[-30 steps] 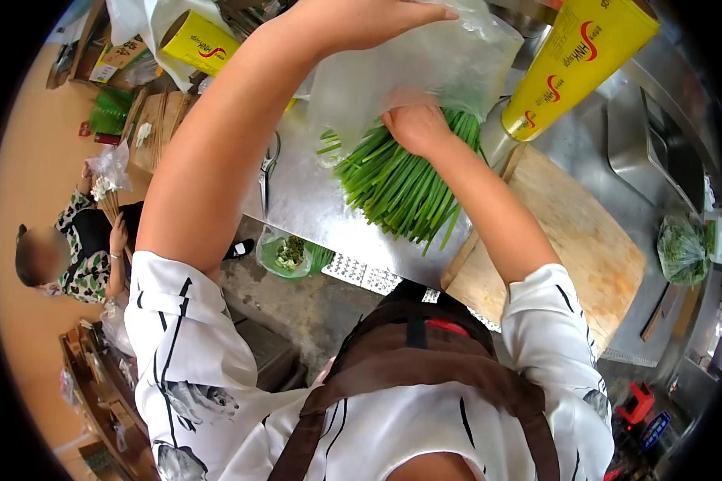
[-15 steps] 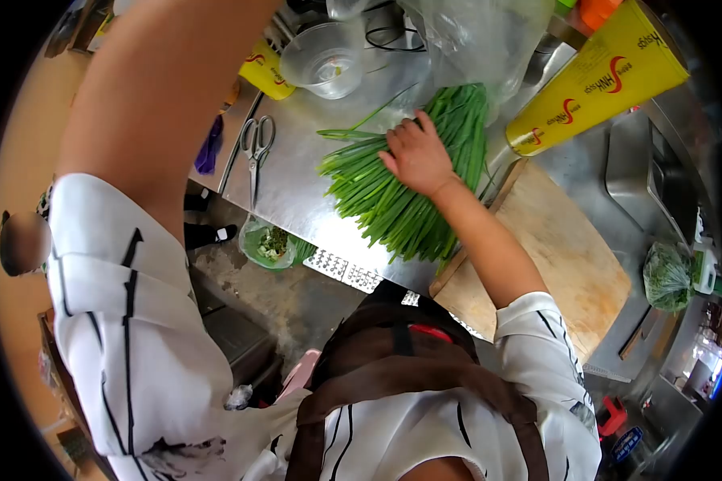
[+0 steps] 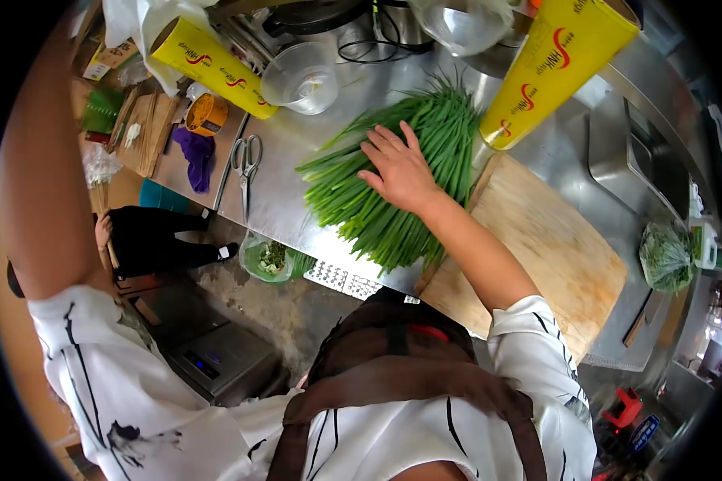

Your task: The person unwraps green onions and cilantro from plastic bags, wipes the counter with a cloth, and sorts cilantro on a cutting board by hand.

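A large bunch of green chives (image 3: 353, 180) lies fanned out on the steel table (image 3: 277, 172). My right hand (image 3: 407, 172) rests flat on top of it, palm down, fingers a little apart, with no grip around the stalks. My left arm stretches up along the left edge, and its hand is out of the picture. At the right the chives border a wooden cutting board (image 3: 537, 232). A clear plastic bag (image 3: 465, 20) appears beyond their far end.
Scissors (image 3: 246, 164), a clear plastic bowl (image 3: 301, 80) and a yellow roll box (image 3: 217, 68) are on the left. Another yellow box (image 3: 537, 80) stands at the board's far end. Bagged greens (image 3: 667, 258) are at right. A person (image 3: 156, 240) holding thin sticks stands at left.
My left arm has swung to the left, uncovering the far left side. The clear bag no longer touches the chives, which now lie more spread out. My right hand stays on them.
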Tool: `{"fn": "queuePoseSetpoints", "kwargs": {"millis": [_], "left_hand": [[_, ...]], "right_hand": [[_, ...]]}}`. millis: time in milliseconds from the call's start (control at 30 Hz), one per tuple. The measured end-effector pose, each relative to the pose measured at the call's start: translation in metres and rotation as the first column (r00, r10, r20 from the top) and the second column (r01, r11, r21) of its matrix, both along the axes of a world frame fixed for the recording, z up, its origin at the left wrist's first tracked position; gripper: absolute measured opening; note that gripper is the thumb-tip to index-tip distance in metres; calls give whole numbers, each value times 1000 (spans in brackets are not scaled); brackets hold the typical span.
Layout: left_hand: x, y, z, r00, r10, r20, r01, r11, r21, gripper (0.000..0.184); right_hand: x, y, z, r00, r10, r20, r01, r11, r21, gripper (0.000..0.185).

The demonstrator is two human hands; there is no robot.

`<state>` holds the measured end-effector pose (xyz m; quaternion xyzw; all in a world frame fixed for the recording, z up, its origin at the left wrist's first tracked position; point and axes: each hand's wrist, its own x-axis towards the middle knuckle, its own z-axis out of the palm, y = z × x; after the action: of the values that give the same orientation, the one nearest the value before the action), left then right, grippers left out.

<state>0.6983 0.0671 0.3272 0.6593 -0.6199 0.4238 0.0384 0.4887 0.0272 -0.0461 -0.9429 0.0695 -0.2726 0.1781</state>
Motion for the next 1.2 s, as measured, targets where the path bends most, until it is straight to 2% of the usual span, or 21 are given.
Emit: {"fn": "queuePoseSetpoints", "kwargs": {"millis": [167, 267, 333, 367, 400, 433, 467, 500, 533, 633, 733, 800, 833, 867, 900, 1000, 1067, 1100, 1133, 1167, 1200], "left_hand": [[54, 135, -9, 883, 455, -114, -454, 890, 38, 31], [83, 240, -30, 602, 766, -224, -768, 633, 98, 33], [90, 313, -55, 389, 858, -335, -880, 454, 141, 35], [99, 356, -74, 418, 818, -396, -860, 496, 117, 41], [105, 395, -98, 428, 674, -602, -833, 553, 28, 40], [68, 396, -111, 147, 308, -940, -852, 521, 37, 36], [54, 414, -129, 47, 142, -989, -857, 514, 33, 32], [40, 431, -146, 11, 81, -997, -875, 483, 30, 31], [34, 454, -164, 38, 253, -967, -881, 464, 86, 31], [-20, 449, -196, 55, -32, -998, -873, 483, -64, 27], [-31, 458, -222, -118, -349, -930, -854, 514, -84, 26], [-44, 444, -222, -139, -428, -893, -822, 552, -137, 26], [-43, 443, -229, -169, -508, -845, -812, 558, -173, 25], [-40, 443, -237, -206, -580, -788, -798, 565, -207, 24], [-39, 443, -244, -294, -628, -721, -728, 636, -257, 23], [-64, 391, -239, -534, -614, -582, -619, 752, -227, 25], [-75, 377, -266, -731, -440, -522, -348, 898, -269, 23], [-85, 368, -268, -786, -336, -518, -297, 941, -160, 25], [-98, 353, -261, -757, -332, -563, -315, 940, -131, 36], [-96, 353, -270, -643, -275, -714, -264, 956, -130, 51], [-91, 358, -279, -501, -214, -839, -219, 969, -117, 66]], "right_hand": [[-64, 11, 35, 999, -36, 3, 36, 996, 81, 34], [-102, 7, 26, 998, -56, -20, 57, 993, 99, 32], [-119, 5, 20, 999, -21, -27, 23, 996, 86, 30], [-125, 5, 18, 999, -30, -30, 32, 995, 95, 30], [-129, 5, 16, 999, -42, -32, 45, 994, 103, 29], [-132, 6, 17, 999, -16, -28, 19, 994, 108, 29], [-133, 9, 21, 1000, 3, -21, 0, 991, 133, 29], [-132, 13, 24, 999, 30, -9, -29, 987, 160, 29], [-130, 16, 24, 997, 74, 5, -74, 982, 172, 29], [-120, 35, 22, 987, 160, 30, -163, 969, 188, 31], [-109, 59, 28, 981, 196, 5, -193, 962, 192, 33], [-101, 74, 36, 975, 221, -5, -212, 941, 263, 33], [-98, 78, 29, 964, 258, -60, -234, 937, 260, 48], [-90, 87, 34, 969, 241, -60, -219, 944, 249, 48], [-81, 103, 42, 964, 255, -72, -212, 905, 368, 62], [-44, 149, 54, 944, 329, 7, -239, 669, 704, 102], [-7, 185, 50, 917, 340, 206, -342, 410, 846, 109], [6, 199, 51, 924, 347, 159, -295, 386, 874, 109], [19, 211, 51, 926, 358, 116, -251, 358, 899, 110], [27, 226, 45, 922, 359, 145, -222, 184, 958, 92], [31, 233, 39, 922, 358, 146, -226, 193, 955, 92]]}}
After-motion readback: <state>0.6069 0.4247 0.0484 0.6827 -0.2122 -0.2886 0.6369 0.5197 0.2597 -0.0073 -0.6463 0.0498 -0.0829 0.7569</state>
